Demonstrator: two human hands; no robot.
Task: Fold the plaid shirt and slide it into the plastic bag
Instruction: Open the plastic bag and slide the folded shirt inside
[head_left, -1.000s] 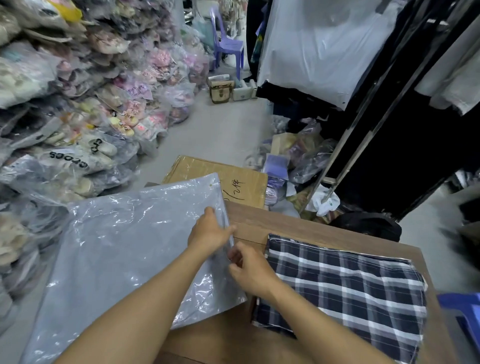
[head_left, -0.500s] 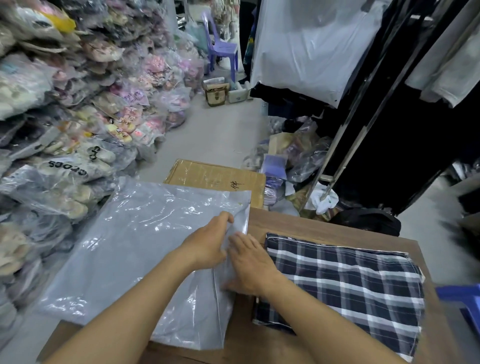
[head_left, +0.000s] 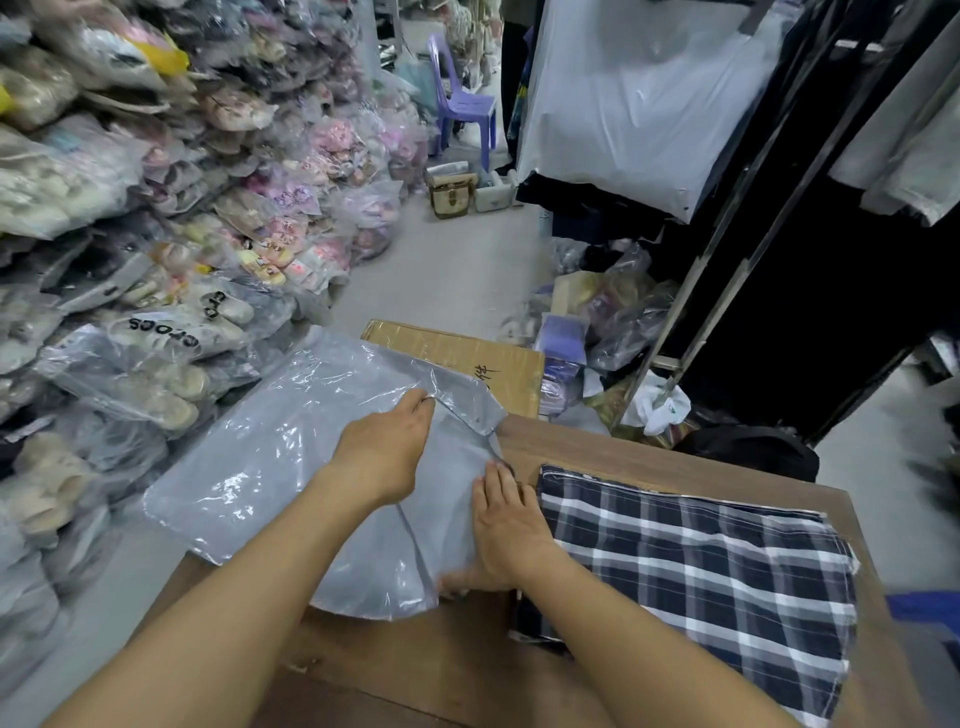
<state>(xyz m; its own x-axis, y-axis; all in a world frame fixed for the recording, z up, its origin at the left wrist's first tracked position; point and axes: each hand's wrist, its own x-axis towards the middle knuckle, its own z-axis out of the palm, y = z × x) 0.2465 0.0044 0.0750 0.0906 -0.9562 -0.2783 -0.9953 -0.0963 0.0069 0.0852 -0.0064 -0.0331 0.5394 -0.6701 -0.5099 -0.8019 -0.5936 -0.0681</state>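
Observation:
The folded plaid shirt (head_left: 696, 561), navy with white checks, lies flat on the right half of the wooden table (head_left: 613, 447). A clear plastic bag (head_left: 260, 467) lies to its left, hanging over the table's left edge. My left hand (head_left: 382, 452) pinches the bag's upper layer near its mouth and lifts it. My right hand (head_left: 506, 525) lies flat, palm down, on the bag's lower layer at the mouth, right beside the shirt's left edge. The shirt is outside the bag.
A brown cardboard box (head_left: 467, 358) stands just beyond the table. Bagged shoes (head_left: 171, 332) are piled along the left. A dark clothes rack (head_left: 779, 260) and loose bags sit at the right; a purple chair (head_left: 462, 104) stands far down the aisle.
The bag's mouth has been parted: my left hand has lifted the top layer up and back, while my right hand has flattened onto the lower layer. The bag has slid toward the shirt.

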